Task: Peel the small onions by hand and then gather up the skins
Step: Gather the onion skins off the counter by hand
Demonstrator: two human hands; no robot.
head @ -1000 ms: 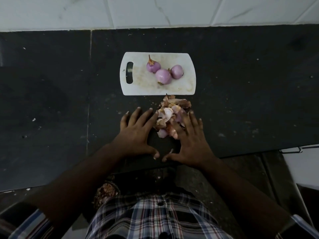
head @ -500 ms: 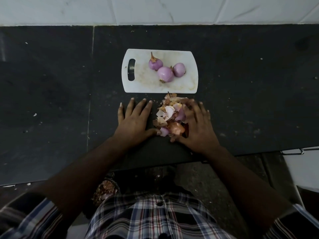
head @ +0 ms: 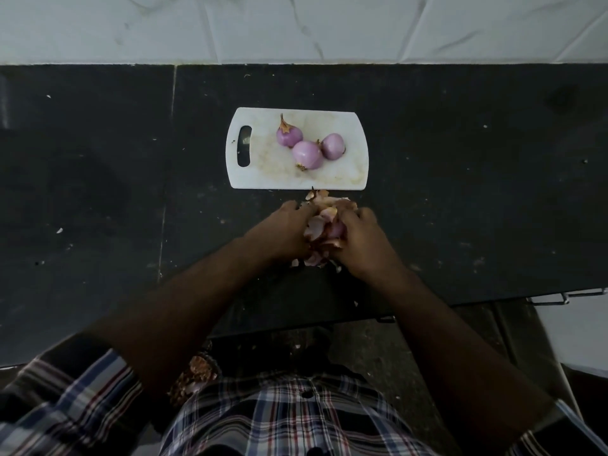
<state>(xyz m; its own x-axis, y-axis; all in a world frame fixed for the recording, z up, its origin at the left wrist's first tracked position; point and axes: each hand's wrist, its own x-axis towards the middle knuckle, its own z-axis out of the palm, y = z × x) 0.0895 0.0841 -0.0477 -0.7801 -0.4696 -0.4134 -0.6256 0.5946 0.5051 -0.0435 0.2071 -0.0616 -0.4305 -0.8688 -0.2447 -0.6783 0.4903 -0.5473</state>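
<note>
Three peeled purple onions [head: 307,146] lie together on a white cutting board [head: 263,172] on the dark counter. Just in front of the board sits a heap of pink and brown onion skins [head: 324,225]. My left hand [head: 283,230] presses against the heap's left side and my right hand [head: 360,238] against its right side. Both hands curl around the skins and squeeze them into one bunch. Their fingertips are hidden in the heap. A few scraps stick out at the top and bottom.
The black counter [head: 460,192] runs to a white tiled wall [head: 296,28] behind the board. Its front edge is close below my wrists. More onion skins [head: 194,376] lie in a container on the floor below the counter. A white object [head: 575,327] stands at lower right.
My two hands went from lying flat beside the skins to closing in from both sides. The heap is now squeezed tight between them and is narrower.
</note>
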